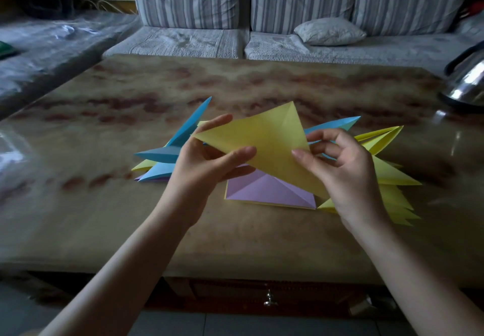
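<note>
A folded yellow paper sheet [269,143] is lifted above the marble-patterned table [235,233]. My left hand [201,165] pinches its left corner between thumb and fingers. My right hand [340,173] holds its right side, thumb on the front face and fingers curled behind. Under the sheet a purple folded square [264,190] lies flat on the table. Folded blue pieces [172,149] lie to the left, another blue piece [337,124] sticks out at the right, and several yellow folded triangles [392,191] are stacked at the right.
A steel kettle [468,84] stands at the table's far right edge. A striped grey sofa [301,8] with a small pillow [330,31] runs behind the table. A drawer with a metal handle [269,300] sits below the table's front edge.
</note>
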{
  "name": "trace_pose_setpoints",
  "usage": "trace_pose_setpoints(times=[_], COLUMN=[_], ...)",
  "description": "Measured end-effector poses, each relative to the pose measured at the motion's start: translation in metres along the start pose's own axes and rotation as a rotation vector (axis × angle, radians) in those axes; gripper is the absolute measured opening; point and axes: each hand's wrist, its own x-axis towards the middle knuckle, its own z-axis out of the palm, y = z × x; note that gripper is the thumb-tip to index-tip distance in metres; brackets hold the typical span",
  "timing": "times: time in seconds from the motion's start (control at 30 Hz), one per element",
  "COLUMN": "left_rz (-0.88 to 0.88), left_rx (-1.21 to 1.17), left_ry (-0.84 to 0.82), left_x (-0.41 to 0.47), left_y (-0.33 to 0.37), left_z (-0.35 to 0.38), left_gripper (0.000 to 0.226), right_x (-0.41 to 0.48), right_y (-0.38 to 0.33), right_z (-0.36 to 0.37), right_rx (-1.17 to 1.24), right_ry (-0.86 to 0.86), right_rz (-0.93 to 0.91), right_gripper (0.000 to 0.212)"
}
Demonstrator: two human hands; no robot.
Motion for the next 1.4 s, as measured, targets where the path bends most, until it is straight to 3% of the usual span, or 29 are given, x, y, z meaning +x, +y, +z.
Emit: trace_pose_setpoints(times=[0.13, 0.27, 0.4, 0.53, 0.67, 0.77, 0.83, 1.0, 1.2, 1.4], left_rz=[0.068, 0.077, 0.048, 0.029, 0.011, -0.035, -0.056, -0.089, -0.121, -0.131], left_rx=[0.008, -0.024, -0.068, -0.045, 0.019, 0.066, 0.086, 0.145, 0.157, 0.069], left_ry=[0.096, 0.057, 0.011, 0.031, 0.014, -0.056, -0.086, -0.139, -0.212, -0.245], left_x=[-0.002, -0.006, -0.011, -0.008, -0.003, -0.001, -0.001, -0.002, -0.005, -0.007], left_y=[0.000, -0.004, -0.012, -0.011, -0.008, -0.005, -0.003, -0.002, -0.003, -0.003], left_z=[0.004, 0.010, 0.017, 0.013, 0.005, 0.001, -0.001, -0.003, 0.000, 0.006], left_gripper=[0.059, 0.054, 0.045, 0.024, 0.018, 0.018, 0.018, 0.021, 0.030, 0.028], right_x=[-0.002, -0.006, -0.009, -0.010, -0.006, 0.002, 0.005, 0.006, 0.009, 0.006], right_y=[-0.001, -0.001, -0.001, 0.001, 0.000, -0.001, -0.003, -0.004, -0.004, -0.004], right_z=[0.004, 0.009, 0.010, 0.011, 0.004, -0.010, -0.017, -0.020, -0.022, -0.016], right_rx=[0.053, 0.037, 0.019, 0.048, -0.042, -0.236, -0.417, -0.471, -0.336, -0.137], right_ry=[-0.022, -0.003, 0.027, -0.055, -0.133, -0.229, -0.294, -0.419, -0.404, -0.336], right_rz=[0.050, 0.030, -0.022, -0.027, -0.120, -0.270, -0.339, -0.330, -0.195, -0.100], right_gripper=[0.041, 0.046, 0.042, 0.035, 0.020, 0.051, 0.058, 0.024, 0.026, 0.005])
